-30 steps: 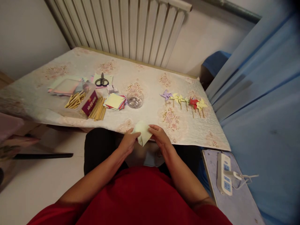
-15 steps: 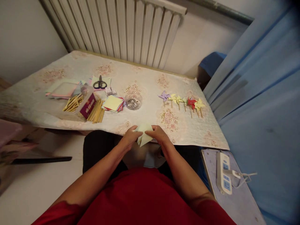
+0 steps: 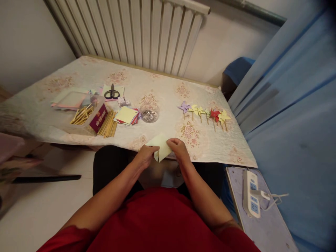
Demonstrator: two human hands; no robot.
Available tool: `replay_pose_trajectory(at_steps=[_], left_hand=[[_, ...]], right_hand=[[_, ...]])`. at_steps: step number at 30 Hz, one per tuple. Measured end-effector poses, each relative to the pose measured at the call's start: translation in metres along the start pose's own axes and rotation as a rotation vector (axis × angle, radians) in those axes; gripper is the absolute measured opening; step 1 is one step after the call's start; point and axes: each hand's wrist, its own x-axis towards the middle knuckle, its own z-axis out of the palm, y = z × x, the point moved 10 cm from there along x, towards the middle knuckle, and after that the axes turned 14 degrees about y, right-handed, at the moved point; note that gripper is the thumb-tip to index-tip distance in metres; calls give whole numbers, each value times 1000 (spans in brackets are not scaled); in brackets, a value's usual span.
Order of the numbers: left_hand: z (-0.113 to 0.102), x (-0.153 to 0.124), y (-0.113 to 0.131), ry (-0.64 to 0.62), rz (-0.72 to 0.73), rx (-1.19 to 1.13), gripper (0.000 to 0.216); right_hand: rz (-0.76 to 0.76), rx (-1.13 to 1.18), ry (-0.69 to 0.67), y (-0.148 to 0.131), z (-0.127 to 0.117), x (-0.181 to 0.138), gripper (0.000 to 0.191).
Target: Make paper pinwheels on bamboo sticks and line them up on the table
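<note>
A pale yellow-green sheet of paper, slit at the corner facing me, is held just over the table's front edge. My left hand pinches its left side, thumb on top. At the right edge my right hand has its thumb and fingers closed on the paper. Beyond my hands stand a round clear dish of small metal pins and a stack of coloured paper squares.
Left on the table are a clear box of sticks, loose wooden sticks, scissors and small boxes. Several paper pinwheels lie right. A power strip rests on a lower surface beside the blue curtain.
The paper shows more of its face and is turned a little. My right hand has shifted its grip to the paper's upper right edge; my left hand stays about where it was.
</note>
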Motion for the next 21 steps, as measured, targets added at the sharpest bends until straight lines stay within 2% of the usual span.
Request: replay_pose_trajectory(at_steps=[3,5,7,10,12,21], left_hand=[[0,-2,4,16,-1,-78,31],[0,-3,9,31,17,-106,32],[0,-6,12,36,33,-120,30],[5,-9,13,11,37,-124,24],[9,-12,13,-18,40,-125,20],[8,-16,12,-38,62,-52,8]], right_hand=[[-143,14,290,-12,-36,-13,18],[-215,6,340,-12,-47,-29,19],[-280,-39,287,-10,-45,-44,19],[-319,-85,101,-2,-26,-60,21],[-309,-75,23,1,-15,-65,23],[-61,75,-11,4,8,-58,15]])
